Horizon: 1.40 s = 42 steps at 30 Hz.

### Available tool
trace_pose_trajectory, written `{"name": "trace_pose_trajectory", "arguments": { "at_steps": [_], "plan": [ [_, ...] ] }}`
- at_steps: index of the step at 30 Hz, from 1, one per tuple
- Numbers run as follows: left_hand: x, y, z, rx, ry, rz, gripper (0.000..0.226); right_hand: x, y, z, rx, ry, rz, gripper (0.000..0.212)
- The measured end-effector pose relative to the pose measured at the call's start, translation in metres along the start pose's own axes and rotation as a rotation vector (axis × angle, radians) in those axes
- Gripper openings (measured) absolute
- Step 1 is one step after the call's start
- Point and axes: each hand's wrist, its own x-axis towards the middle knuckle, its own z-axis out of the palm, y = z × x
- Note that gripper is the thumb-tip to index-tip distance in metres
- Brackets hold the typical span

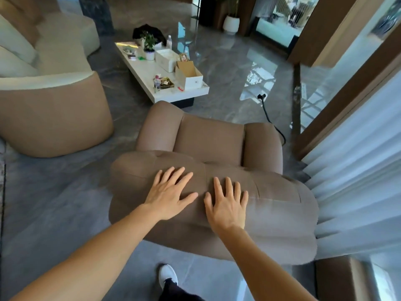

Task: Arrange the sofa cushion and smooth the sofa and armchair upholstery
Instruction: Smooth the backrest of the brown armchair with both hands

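A: Step? Smoothing armchair (211, 135) backrest top, directly below; left hand (168, 199) and right hand (226, 208) lying flat, fingers spread, gripping nothing.

B: Next? Probably sweeping both palms outward.

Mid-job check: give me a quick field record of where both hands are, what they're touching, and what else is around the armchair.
left hand: flat, fingers spread, palm down on top of the armchair back
right hand: flat, fingers spread, beside the left, same surface
grip: none, both hands open
armchair: brown, seen from behind, seat empty
sofa: to the left, cream seat, tan side
coffee table: beyond the armchair, cluttered with boxes and a small plant
curtain: white, on the right
cable: black, on the floor behind the right armrest
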Motion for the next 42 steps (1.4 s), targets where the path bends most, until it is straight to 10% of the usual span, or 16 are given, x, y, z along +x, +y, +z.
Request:
{"name": "trace_pose_trajectory", "arguments": {
  "at_steps": [42],
  "plan": [
    [0.122, 0.417, 0.134, 0.037, 0.238, -0.653, 0.094, 0.157, 0.44, -0.079, -0.089, 0.01, -0.644, 0.061]
  ]
}}
